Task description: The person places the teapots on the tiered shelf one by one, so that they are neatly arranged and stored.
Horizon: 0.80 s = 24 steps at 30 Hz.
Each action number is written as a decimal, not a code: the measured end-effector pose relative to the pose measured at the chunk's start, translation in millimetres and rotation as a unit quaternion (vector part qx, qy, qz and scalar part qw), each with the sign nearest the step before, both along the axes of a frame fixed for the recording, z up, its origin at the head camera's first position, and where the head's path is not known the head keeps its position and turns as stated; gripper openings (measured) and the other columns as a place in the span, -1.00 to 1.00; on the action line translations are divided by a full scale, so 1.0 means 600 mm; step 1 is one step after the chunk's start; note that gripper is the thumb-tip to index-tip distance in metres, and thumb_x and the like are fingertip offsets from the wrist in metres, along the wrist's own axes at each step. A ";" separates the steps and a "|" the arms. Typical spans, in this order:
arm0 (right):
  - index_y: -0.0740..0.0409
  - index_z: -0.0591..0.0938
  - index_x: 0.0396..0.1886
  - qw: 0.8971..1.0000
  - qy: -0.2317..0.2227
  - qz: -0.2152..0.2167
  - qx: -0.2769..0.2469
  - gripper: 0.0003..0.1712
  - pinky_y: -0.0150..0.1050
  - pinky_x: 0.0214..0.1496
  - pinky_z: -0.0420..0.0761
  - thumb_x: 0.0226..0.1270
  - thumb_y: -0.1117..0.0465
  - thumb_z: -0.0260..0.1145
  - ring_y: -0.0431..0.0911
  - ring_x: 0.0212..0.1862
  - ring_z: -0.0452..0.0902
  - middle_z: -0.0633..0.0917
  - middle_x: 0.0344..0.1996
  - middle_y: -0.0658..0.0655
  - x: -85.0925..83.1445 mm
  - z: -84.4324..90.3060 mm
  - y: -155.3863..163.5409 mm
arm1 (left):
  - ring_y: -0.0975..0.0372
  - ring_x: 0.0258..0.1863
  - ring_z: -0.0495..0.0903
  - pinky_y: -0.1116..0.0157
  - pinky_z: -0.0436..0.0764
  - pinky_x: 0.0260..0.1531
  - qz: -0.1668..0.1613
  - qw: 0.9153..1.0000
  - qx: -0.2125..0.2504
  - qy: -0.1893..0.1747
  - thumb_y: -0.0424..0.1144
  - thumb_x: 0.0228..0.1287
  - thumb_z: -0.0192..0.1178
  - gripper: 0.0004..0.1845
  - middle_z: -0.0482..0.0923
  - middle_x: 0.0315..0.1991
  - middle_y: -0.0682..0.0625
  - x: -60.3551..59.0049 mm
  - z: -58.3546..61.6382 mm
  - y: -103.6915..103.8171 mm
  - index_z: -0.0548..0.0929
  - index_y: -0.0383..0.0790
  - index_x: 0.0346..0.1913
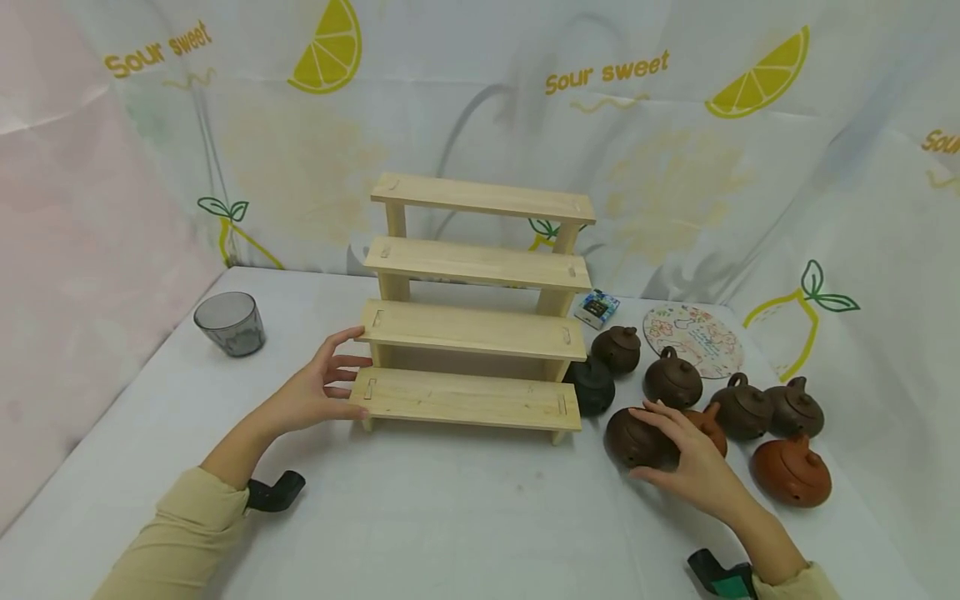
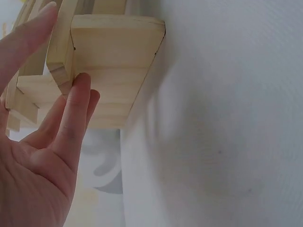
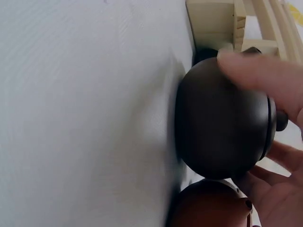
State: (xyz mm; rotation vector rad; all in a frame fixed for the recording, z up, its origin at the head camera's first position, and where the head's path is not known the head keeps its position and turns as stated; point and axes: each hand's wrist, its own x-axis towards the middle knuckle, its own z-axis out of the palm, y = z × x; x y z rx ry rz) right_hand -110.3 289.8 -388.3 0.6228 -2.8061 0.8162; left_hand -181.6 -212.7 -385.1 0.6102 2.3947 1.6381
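Observation:
At the left end of a light wooden stepped shelf [image 1: 465, 325], my left hand [image 1: 318, 392] holds the lower boards. Its thumb lies at the lowest board's front corner, with the index finger by the board above. In the left wrist view, a fingertip touches the end of a board [image 2: 61, 61]. My right hand [image 1: 693, 462] grips a round dark brown teapot [image 1: 633, 437], thumb in front and fingers over the far side. In the right wrist view, the teapot [image 3: 220, 118] sits low over the table, with a reddish-brown teapot [image 3: 206, 205] close beside it.
Several brown teapots [image 1: 672, 379] cluster right of the shelf, with a black teapot [image 1: 592, 387] against its end. An orange-brown teapot [image 1: 791, 472] stands far right. Behind are a round floral mat [image 1: 697, 333] and small blue box [image 1: 597, 307]. A grey glass cup [image 1: 232, 325] stands left.

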 end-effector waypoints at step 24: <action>0.16 0.52 0.05 1.000 -0.004 -0.021 -0.010 -0.15 0.14 0.01 0.44 -0.42 0.28 0.66 0.15 0.10 0.41 0.55 0.03 0.21 -0.008 0.002 -0.020 | -0.01 -0.11 0.51 0.30 0.57 -0.26 0.009 1.000 -0.023 -0.002 -0.39 -0.16 0.49 0.17 0.32 0.17 -0.38 -0.001 -0.001 -0.001 -0.11 0.06 0.43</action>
